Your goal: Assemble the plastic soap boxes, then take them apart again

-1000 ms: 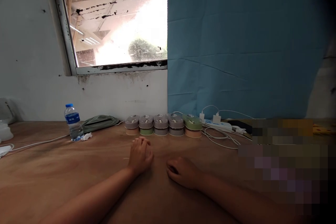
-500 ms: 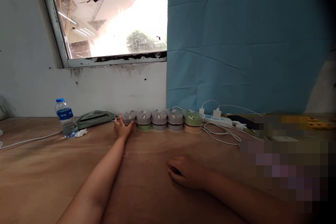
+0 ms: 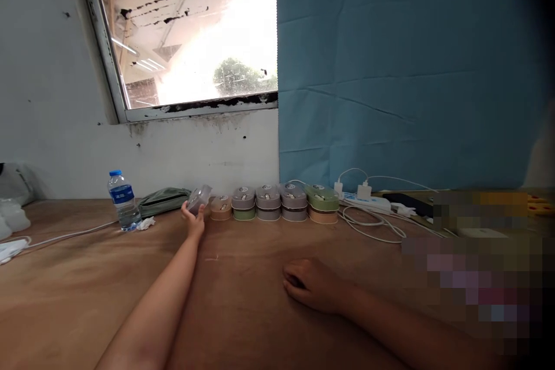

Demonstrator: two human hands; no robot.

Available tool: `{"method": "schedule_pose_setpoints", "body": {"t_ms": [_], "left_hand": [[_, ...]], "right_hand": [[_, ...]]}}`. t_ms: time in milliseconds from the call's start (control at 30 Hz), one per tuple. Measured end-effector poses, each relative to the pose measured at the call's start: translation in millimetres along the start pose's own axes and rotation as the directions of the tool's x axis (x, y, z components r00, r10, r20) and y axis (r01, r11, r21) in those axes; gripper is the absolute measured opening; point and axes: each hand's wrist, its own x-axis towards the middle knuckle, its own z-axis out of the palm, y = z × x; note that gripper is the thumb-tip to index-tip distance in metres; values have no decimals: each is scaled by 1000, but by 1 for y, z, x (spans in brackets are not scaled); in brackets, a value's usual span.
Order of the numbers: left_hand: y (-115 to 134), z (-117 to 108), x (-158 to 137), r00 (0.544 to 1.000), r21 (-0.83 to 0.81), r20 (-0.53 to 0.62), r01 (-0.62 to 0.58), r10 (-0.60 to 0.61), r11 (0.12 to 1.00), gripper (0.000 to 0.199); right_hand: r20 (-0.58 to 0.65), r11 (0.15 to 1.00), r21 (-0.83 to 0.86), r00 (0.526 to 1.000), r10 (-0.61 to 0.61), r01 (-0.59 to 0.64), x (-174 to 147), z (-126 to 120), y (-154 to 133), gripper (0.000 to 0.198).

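Note:
My left hand [image 3: 193, 224] is closed around a small grey box [image 3: 200, 199], which it holds tilted above the tabletop. Just right of that hand, an orange box [image 3: 221, 208] stands singly. Farther along the same row come stacked pairs of rounded boxes: a grey box [image 3: 243, 197] on a green one [image 3: 244, 213], two grey-on-grey pairs, and a green box [image 3: 321, 198] on an orange one [image 3: 323, 217]. My right hand [image 3: 315, 286] rests on the brown table [image 3: 243, 312] with curled fingers; nothing shows in it.
Left of the boxes are a green pouch [image 3: 162, 202], a water bottle [image 3: 124, 202] and a crumpled tissue [image 3: 145, 224]. White cables [image 3: 373, 231] and a power strip [image 3: 368, 202] lie to the right. A wall with a blue cloth [image 3: 403, 81] rises behind.
My left hand has lifted the grey box off the orange one and shifted it left, tilting it. My right hand stays put on the table. The view has moved slightly.

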Motion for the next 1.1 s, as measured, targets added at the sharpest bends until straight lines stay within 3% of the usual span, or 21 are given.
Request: {"method": "schedule_pose_setpoints", "body": {"t_ms": [100,167,200,233,300,400,500,600,633,700,867,1000,1100], "left_hand": [[5,-17,-9,998,-78,-65,-14,9,997,65],[15,-26,-24,999,-134,-32,-43,39,990,66],[22,-31,-34,998,-170,18,-53,57,984,65],[31,-35,-46,993,-208,90,-59,79,976,63],[51,-43,-68,940,-313,317,-20,125,949,58],[78,-51,-96,779,-401,584,32,229,915,55],[92,-56,-110,537,-431,762,4,362,902,57],[96,-61,-113,270,-382,872,-150,409,912,61],[96,-63,-112,204,-366,891,-207,406,907,61],[97,-66,-111,122,-352,908,-291,400,889,62],[98,-69,-107,51,-368,905,-403,422,838,64],[97,-70,-103,40,-342,912,-472,408,812,66],[96,-71,-101,44,-322,920,-478,388,817,75]], "right_hand": [[-16,1000,-3,1000,9,-9,-1,0,-2,15],[-33,1000,-8,999,26,-27,-2,-1,-4,10],[-55,999,-4,998,42,-43,-3,-1,-5,4],[-98,998,13,993,65,-64,-3,-1,-5,8],[-246,989,108,961,129,-105,-1,-2,-2,27],[-451,925,364,849,275,-106,2,-1,12,35],[-471,858,503,800,372,-102,6,2,31,39],[-416,817,571,829,374,-82,7,4,42,40],[-384,808,586,855,349,-67,7,4,44,38],[-311,796,604,911,270,-30,7,4,43,36],[-185,773,631,980,71,63,0,2,38,55],[-134,790,605,991,-18,96,-3,2,39,83],[-114,824,560,993,-21,82,-2,2,38,86]]}}
